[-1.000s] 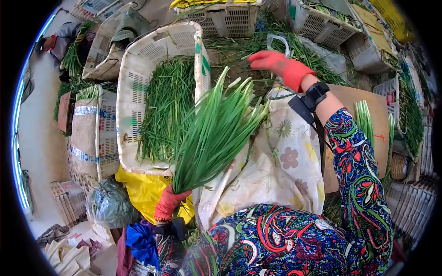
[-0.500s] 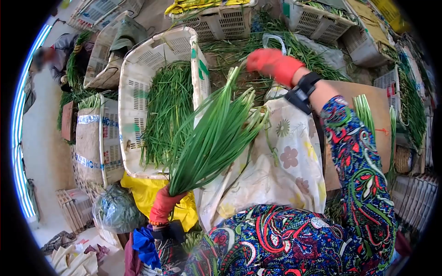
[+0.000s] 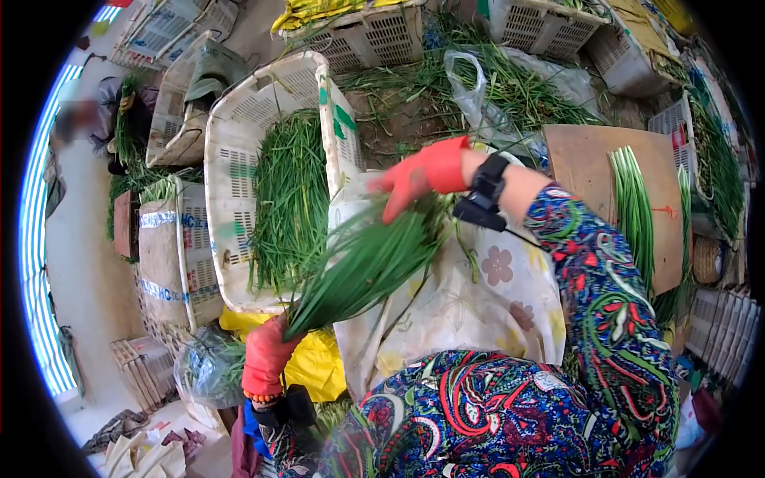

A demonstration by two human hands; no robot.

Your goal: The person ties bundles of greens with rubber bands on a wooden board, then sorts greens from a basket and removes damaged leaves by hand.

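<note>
My left hand (image 3: 271, 354), in a red glove, is closed round the leafy end of a bunch of green stalks (image 3: 362, 259). The bunch slants up to the right over a flowered cloth (image 3: 498, 303) on my lap. My right hand (image 3: 418, 177), also in a red glove, is over the bunch's upper end with its fingers apart, and partly blurred. Whether it touches the stalks I cannot tell. At the left, a white crate (image 3: 231, 183) holds loose green leaves (image 3: 293, 203).
A brown board (image 3: 582, 171) at the right bears a row of trimmed stalks (image 3: 633, 215). Clear plastic (image 3: 478, 99) and scattered greens lie beyond the cloth. More crates (image 3: 370, 40) stand at the back. A co-worker (image 3: 100, 115) is at the upper left, holding greens.
My right hand has come down and left over the bunch, from beyond its tips. The stalk ends have dropped and blurred. The view has shifted slightly, showing more of the board.
</note>
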